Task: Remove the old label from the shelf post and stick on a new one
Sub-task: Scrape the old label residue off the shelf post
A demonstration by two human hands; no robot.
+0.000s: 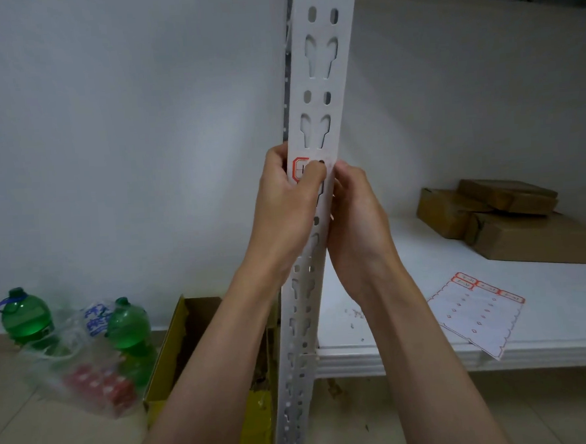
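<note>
Head view, from largest to smallest: a white perforated steel shelf post (316, 124) rises from six o'clock to twelve through the middle, its face punched with keyhole slots and oval holes. At three o'clock a white shelf board (410, 317) carries brown cardboard boxes (511, 222) and, nearer the front edge at four o'clock, a white sheet of red-bordered labels (479, 313), mostly used up, with a few left along its top. At eight o'clock on the floor are an open yellow cardboard box (176, 349), two green plastic bottles (26, 317) and a clear plastic bag (87, 364).

At dead centre both hands meet on the post. The left hand (287, 201) wraps its left edge, thumb pressed on a small white label with a red border (298, 169). The right hand (356, 211) has its fingers curled at the right edge beside the label; whether it pinches the label or only the post I cannot tell.

Risks, as I judge them: if this label is being peeled, a hurried pull could tear it and leave scraps; if it is being stuck on, it may go crooked or crease over a slot.

Only the label's left part shows: a chamfered red outline, lying flat on the post.
</note>
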